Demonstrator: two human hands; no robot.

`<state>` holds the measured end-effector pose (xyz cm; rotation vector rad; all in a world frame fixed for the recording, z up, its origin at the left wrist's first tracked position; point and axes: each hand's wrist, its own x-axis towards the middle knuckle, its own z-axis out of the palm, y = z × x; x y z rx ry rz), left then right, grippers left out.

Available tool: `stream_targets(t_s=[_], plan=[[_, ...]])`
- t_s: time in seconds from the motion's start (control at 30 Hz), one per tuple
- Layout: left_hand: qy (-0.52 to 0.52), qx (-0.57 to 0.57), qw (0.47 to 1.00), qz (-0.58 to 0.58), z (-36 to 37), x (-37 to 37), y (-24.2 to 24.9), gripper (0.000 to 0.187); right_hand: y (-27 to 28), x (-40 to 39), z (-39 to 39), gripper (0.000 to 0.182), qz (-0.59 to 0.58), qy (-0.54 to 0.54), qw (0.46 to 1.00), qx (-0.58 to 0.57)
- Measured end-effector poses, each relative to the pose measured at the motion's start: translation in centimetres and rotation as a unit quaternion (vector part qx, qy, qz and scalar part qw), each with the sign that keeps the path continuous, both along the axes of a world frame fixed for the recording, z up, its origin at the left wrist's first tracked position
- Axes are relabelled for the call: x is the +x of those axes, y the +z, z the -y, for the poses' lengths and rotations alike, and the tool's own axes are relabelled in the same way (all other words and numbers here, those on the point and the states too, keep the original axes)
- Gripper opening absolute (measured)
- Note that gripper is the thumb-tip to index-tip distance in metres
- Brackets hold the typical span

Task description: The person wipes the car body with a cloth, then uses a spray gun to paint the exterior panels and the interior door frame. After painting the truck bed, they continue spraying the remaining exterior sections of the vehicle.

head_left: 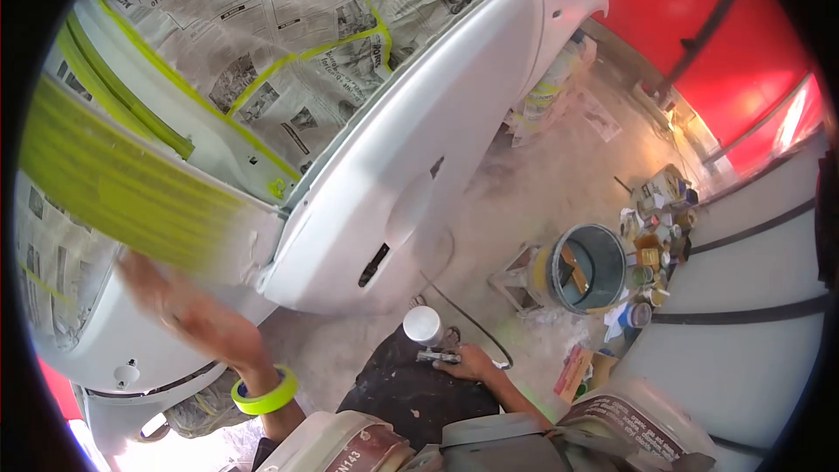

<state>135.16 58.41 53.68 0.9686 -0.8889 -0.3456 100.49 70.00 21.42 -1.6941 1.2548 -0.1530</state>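
Note:
My left hand point(197, 319) is stretched out, somewhat blurred, beside the car's rear body panel point(92, 323); its fingers look extended and hold nothing. A roll of yellow-green masking tape point(265, 392) sits around my left wrist like a bracelet. Down near my lap, my right hand point(468, 362) is closed on a spray gun point(439, 356) with a white cup point(423, 325) on top. In front of me stands the whitish car door point(419, 149). Newspaper point(288, 26) covers its window, edged with yellow-green tape point(166, 70). Wide tape strips point(122, 183) cover the roof pillar.
A dark hose point(472, 319) crosses the dusty floor by the spray gun. To the right is a large grey bucket point(587, 268) with sticks inside. Several cans and boxes point(651, 245) line the grey sheeting point(752, 332). Respirator filters point(363, 446) fill the bottom edge.

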Motion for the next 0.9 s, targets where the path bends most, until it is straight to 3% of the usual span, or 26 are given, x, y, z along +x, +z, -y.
stream_targets(t_s=[0.13, 0.27, 0.37, 0.53, 0.6, 0.7, 0.8, 0.9], plan=[[-0.189, 0.003, 0.982, 0.002, 3.6, -3.2, 2.4, 0.113, -1.2, -1.6, -4.0, 0.053, -0.003, -0.025, 1.0, -0.011], [-0.257, -0.028, 0.964, -0.067, 2.7, -4.5, 2.5, 0.12, -0.9, -1.1, -7.4, 0.056, -0.003, -0.059, 0.998, -0.008], [-0.301, -0.014, 0.949, -0.093, 1.3, -4.6, 1.6, 0.126, 0.7, -0.2, -8.7, 0.055, -0.051, -0.004, 0.998, 0.025], [-0.35, 0.009, 0.934, 0.073, -1.4, -5.0, -3.6, 0.125, -1.3, 2.3, -10.7, 0.054, 0.006, -0.057, 0.997, -0.052], [-0.372, 0.009, 0.917, 0.141, -3.0, -6.3, -1.9, 0.124, -0.4, 3.8, -11.2, 0.053, 0.02, -0.093, 0.994, -0.05], [-0.495, 0.04, 0.861, 0.108, -4.6, -9.5, 1.1, 0.124, -0.4, 6.7, -12.6, 0.053, 0.022, -0.141, 0.99, -0.01], [-0.547, -0.076, 0.81, 0.195, -3.0, -12.2, 0.0, 0.123, -1.6, 9.4, -14.1, 0.053, 0.008, -0.179, 0.984, 0.022], [-0.595, -0.122, 0.762, 0.226, -3.1, -15.5, 0.5, 0.121, -1.3, 11.5, -14.0, 0.053, 0.022, -0.232, 0.973, 0.012]])
